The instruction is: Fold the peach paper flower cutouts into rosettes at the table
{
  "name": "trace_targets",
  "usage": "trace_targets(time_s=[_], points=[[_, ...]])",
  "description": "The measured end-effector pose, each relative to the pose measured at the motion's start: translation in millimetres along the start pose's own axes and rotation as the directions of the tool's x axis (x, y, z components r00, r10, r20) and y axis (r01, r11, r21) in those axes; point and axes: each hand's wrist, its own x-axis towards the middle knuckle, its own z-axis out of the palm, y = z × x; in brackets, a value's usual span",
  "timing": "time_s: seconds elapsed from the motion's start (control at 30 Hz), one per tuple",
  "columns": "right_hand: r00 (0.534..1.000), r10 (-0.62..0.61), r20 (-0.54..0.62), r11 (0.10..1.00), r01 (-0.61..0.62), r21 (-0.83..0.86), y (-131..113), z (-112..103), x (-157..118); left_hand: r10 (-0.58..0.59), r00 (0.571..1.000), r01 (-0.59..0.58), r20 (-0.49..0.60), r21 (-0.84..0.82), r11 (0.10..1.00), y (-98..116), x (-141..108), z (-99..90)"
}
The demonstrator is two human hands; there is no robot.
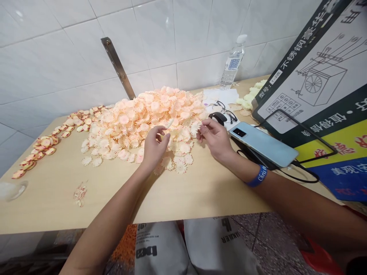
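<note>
A large heap of pale pink and cream flower-shaped pieces (155, 109) with jagged rims covers the middle of the table. My right hand (216, 141) is at the heap's right edge, its thumb and fingers pinched on a whitish flower-shaped piece (196, 129). My left hand (155, 147) hovers over the front of the heap with fingers curled and thumb close to the index finger. Whether something small sits between those fingertips I cannot make out. Several loose flower-shaped pieces (180, 166) lie between the two hands, on the table.
Stacks of red-edged discs (46, 142) line the table's left side, near small scraps (80, 194). To the right are a phone (266, 144) with a cable, glasses (229, 114), a water bottle (233, 63) and a large printed box (315, 84). A metal bracket (119, 68) rises against the tiled wall.
</note>
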Motion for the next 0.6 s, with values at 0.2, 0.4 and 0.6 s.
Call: trace_targets(time_s=[0.2, 0.4, 0.6], points=[[0.982, -0.045, 0.184, 0.989, 0.069, -0.128, -4, 11, -16, 0.102, 0.968, -0.072, 0.229, -0.138, 0.988, 9, -10, 6.2], [0.943, 0.075, 0.325, 0.994, -0.044, -0.102, -3, 13, -19, 0.024, 0.968, 0.021, 0.250, -0.175, 0.984, 11, -14, 14.0], [0.957, 0.143, 0.251, 0.988, -0.122, -0.098, -6, 16, -18, -0.024, 0.973, 0.072, 0.231, -0.202, 0.977, 13, -13, 11.9]])
